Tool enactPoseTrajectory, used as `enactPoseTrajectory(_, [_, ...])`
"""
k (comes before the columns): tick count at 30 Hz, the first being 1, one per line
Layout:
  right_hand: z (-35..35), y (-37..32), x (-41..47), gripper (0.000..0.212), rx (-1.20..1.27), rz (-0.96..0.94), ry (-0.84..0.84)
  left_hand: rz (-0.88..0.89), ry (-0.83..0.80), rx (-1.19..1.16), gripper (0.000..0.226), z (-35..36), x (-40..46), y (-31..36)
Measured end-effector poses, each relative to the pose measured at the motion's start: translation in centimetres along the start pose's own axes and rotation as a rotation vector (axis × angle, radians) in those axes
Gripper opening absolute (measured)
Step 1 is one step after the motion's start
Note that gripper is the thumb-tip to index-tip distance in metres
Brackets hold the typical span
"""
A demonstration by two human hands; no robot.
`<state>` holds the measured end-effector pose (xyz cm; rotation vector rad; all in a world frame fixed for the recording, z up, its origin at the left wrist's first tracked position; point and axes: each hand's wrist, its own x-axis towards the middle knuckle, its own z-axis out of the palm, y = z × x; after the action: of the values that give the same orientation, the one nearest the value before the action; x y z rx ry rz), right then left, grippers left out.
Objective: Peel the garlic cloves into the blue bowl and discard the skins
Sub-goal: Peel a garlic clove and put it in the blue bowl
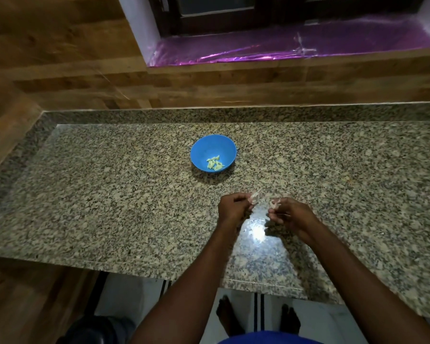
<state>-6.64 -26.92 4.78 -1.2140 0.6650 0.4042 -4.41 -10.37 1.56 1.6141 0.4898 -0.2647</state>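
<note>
Head view: left hand (233, 207) fingers pinch garlic skin (329, 196); right hand (292, 213) fingers pinch another piece (274, 202).

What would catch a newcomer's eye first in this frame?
Probably the round blue plastic bowl, alone mid-counter on the speckled granite countertop, with a small heap of pale peeled garlic cloves inside. Nearer the camera, the left hand and right hand each pinch papery, pale garlic pieces above a bright glare patch. Behind, shiny purple film covers the window sill.
</note>
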Motion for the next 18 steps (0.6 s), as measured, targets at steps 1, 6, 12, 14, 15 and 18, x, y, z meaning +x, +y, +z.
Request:
enactPoseTrajectory(1, [0.0, 0.2, 0.1, 0.017, 0.011, 0.016, 0.002, 0.018, 0.002, 0.058, 0.011, -0.1, 0.1, 0.0])
enactPoseTrajectory(6, [-0.4, 0.8, 0.1, 0.012, -0.108, 0.019, -0.012, 0.042, -0.017, 0.190, 0.028, -0.9, 1.2, -0.6])
enactPoseTrajectory(12, [-1.2, 1.9, 1.5, 0.002, -0.123, -0.012, -0.010, 0.281, 0.135, 0.465, 0.023, -1.8, -0.7, -2.8])
enactPoseTrajectory(14, [-1.4, 2.0, 1.9, 0.005, -0.126, 0.000, -0.015, 0.297, 0.088, 0.458, 0.023, -1.6, -1.3, -3.9])
enactPoseTrajectory(15, [-1.5, 2.1, 2.1, 0.005, -0.133, 0.009, -0.033, 0.302, 0.051, 0.456, 0.023, -1.6, -1.5, -4.4])
enactPoseTrajectory(18, [-1.6, 2.1, 2.0, 0.005, -0.111, 0.092, -0.156, 0.238, -0.082, 0.369, 0.018, -1.0, -1.8, -4.5])
